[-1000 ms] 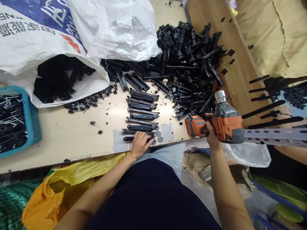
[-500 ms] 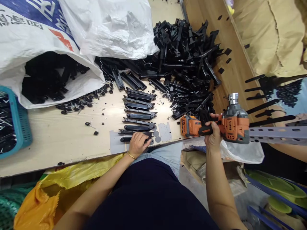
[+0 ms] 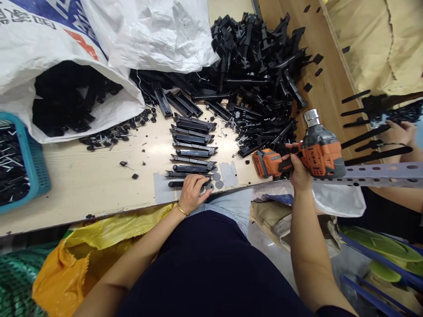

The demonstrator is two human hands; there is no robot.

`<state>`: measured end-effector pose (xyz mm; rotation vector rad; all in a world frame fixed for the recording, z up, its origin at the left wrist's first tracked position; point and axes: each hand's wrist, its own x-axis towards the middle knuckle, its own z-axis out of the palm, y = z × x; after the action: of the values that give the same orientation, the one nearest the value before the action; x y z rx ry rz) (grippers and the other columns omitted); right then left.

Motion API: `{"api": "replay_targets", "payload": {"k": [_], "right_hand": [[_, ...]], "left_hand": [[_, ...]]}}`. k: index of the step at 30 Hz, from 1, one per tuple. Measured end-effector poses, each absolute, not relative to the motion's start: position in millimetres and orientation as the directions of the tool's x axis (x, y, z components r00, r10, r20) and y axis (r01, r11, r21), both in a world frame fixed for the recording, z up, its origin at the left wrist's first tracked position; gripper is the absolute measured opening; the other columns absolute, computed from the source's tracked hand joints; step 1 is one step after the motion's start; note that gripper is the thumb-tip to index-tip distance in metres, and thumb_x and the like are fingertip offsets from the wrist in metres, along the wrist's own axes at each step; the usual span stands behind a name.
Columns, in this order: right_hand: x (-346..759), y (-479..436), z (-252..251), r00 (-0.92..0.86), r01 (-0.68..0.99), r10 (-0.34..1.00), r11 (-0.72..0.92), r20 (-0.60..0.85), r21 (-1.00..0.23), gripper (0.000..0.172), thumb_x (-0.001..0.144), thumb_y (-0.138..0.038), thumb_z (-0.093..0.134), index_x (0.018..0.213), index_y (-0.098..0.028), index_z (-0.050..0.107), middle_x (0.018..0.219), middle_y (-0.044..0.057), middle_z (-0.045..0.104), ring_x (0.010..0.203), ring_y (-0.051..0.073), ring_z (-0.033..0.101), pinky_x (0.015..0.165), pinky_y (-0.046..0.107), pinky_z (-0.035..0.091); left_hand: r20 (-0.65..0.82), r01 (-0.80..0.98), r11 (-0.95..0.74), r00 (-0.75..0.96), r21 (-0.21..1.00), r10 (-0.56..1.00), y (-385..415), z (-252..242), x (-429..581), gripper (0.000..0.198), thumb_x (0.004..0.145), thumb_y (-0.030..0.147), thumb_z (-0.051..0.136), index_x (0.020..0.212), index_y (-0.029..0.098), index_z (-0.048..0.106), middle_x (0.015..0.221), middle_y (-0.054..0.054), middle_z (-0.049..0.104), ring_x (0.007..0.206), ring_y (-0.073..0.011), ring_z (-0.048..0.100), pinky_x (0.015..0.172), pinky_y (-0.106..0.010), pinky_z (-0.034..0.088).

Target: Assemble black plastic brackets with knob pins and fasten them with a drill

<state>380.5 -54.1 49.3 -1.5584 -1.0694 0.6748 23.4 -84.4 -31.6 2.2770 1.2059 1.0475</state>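
My left hand [image 3: 193,193] is at the table's front edge, its fingers bent over the right end of the nearest black plastic bar [image 3: 176,184]. The thumb sits near that end, and the fingers hide part of the bar. Beyond it, several similar black plastic bars [image 3: 194,152] lie side by side in a column. My right hand [image 3: 300,174] is closed around the handle of an orange and grey cordless impact wrench [image 3: 322,154]. The tool is held at the table's right front edge, its silver socket [image 3: 311,118] pointing away from me and its battery [image 3: 264,163] to the left.
A large heap of black plastic parts [image 3: 257,83] covers the back right. White sacks [image 3: 158,35] stand behind, one open with black parts inside. Black-headed screws [image 3: 109,136] lie loose, and a blue basket [image 3: 36,176] holds more. Another person's hands [image 3: 398,134] show beyond a perforated metal rail [image 3: 390,169].
The impact wrench has tilted, its socket swinging a little left and upward in view. My left thumb and fingers have spread slightly at the nearest bar's end. The whole view has shifted slightly.
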Motion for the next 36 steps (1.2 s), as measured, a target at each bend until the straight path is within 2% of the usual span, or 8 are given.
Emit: {"api": "replay_targets", "payload": {"k": [3, 6, 11, 18, 23, 27, 31, 36], "right_hand": [[377.3, -54.1, 51.9, 0.44, 0.235, 0.895, -0.035, 0.074, -0.971, 0.035, 0.07, -0.041, 0.07, 0.099, -0.024, 0.061, 0.112, 0.006, 0.067, 0.065, 0.008, 0.06, 0.066, 0.024, 0.051], [370.9, -52.3, 51.8, 0.447, 0.241, 0.891, -0.037, 0.077, -0.97, 0.037, 0.069, -0.039, 0.071, 0.101, -0.024, 0.061, 0.113, 0.006, 0.067, 0.066, 0.008, 0.059, 0.069, 0.025, 0.052], [376.2, -59.3, 54.8, 0.448, 0.296, 0.893, -0.104, 0.042, -0.95, 0.037, 0.062, -0.041, 0.072, 0.094, -0.026, 0.062, 0.114, 0.006, 0.067, 0.077, 0.016, 0.065, 0.083, 0.036, 0.054], [376.5, -115.8, 97.5, 0.204, 0.771, 0.765, -0.51, -0.611, -0.381, 0.03, 0.058, -0.054, 0.075, 0.075, -0.03, 0.07, 0.085, 0.012, 0.074, 0.08, 0.035, 0.07, 0.079, 0.05, 0.054], [266.6, -19.4, 85.2, -0.321, 0.727, 0.851, -0.06, -0.415, -0.684, 0.034, 0.085, -0.047, 0.055, 0.105, -0.023, 0.066, 0.108, 0.008, 0.071, 0.1, 0.025, 0.067, 0.091, 0.039, 0.052], [179.8, 103.6, 43.2, -0.247, 0.871, 0.964, 0.177, -0.097, -0.458, 0.03, 0.087, -0.025, 0.05, 0.11, -0.011, 0.064, 0.113, 0.016, 0.067, 0.107, 0.027, 0.062, 0.098, 0.041, 0.045], [152.9, 172.0, 10.7, -0.279, 0.939, 0.925, 0.207, -0.259, -0.273, 0.031, 0.086, -0.029, 0.057, 0.108, -0.009, 0.064, 0.112, 0.02, 0.065, 0.106, 0.03, 0.06, 0.096, 0.04, 0.044], [181.4, 185.1, 0.3, -0.323, 0.847, 0.792, -0.003, -0.518, -0.532, 0.032, 0.074, -0.044, 0.072, 0.081, -0.013, 0.066, 0.072, 0.003, 0.064, 0.07, 0.017, 0.059, 0.068, 0.028, 0.048]], "left_hand": [[0.231, 0.459, -0.388, 0.362, 0.799, 0.903, -96.9, -13.0, 13.4, 0.023, 0.093, 0.035, 0.051, 0.089, 0.018, 0.065, 0.085, -0.007, 0.067, 0.085, -0.0202, 0.06, 0.081, -0.035, 0.045], [-0.254, 0.365, 0.11, 0.374, 0.924, 0.892, -105.0, -4.3, 0.7, 0.033, 0.091, 0.044, 0.05, 0.077, 0.018, 0.064, 0.075, -0.005, 0.066, 0.071, -0.0176, 0.061, 0.071, -0.031, 0.047], [-0.78, -0.121, 0.863, 0.382, 0.49, 0.496, -93.8, -10.8, -13.5, 0.05, 0.09, 0.057, 0.046, 0.103, 0.011, 0.061, 0.089, -0.013, 0.072, 0.073, -0.0185, 0.068, 0.071, -0.03, 0.055], [-0.855, -0.274, 0.937, 0.411, 0.217, 0.318, -68.1, -17.5, -10.2, 0.078, 0.093, 0.067, 0.021, 0.099, 0.001, 0.063, 0.099, -0.025, 0.071, 0.074, -0.0246, 0.072, 0.07, -0.035, 0.059], [-0.833, -0.328, 0.855, 0.256, 0.402, 0.49, -75.3, -8.3, 0.8, 0.047, 0.097, 0.04, 0.035, 0.095, 0.004, 0.064, 0.08, -0.019, 0.073, 0.077, -0.0245, 0.073, 0.082, -0.036, 0.057], [-0.763, -0.399, 0.846, 0.401, 0.352, 0.507, -62.9, 2.9, 12.5, 0.06, 0.098, 0.044, 0.024, 0.09, 0.003, 0.067, 0.081, -0.02, 0.073, 0.078, -0.0255, 0.072, 0.083, -0.038, 0.056], [-0.764, -0.465, 0.787, 0.301, 0.405, 0.571, -43.6, -1.8, 21.3, 0.075, 0.095, 0.062, 0.018, 0.08, 0.008, 0.068, 0.077, -0.018, 0.073, 0.076, -0.0234, 0.071, 0.085, -0.037, 0.054], [-0.721, -0.176, 0.713, 0.024, 0.679, 0.692, -45.8, -16.4, 20.6, 0.059, 0.09, 0.066, 0.033, 0.07, 0.017, 0.06, 0.074, -0.01, 0.068, 0.079, -0.0224, 0.068, 0.079, -0.035, 0.054]]}}
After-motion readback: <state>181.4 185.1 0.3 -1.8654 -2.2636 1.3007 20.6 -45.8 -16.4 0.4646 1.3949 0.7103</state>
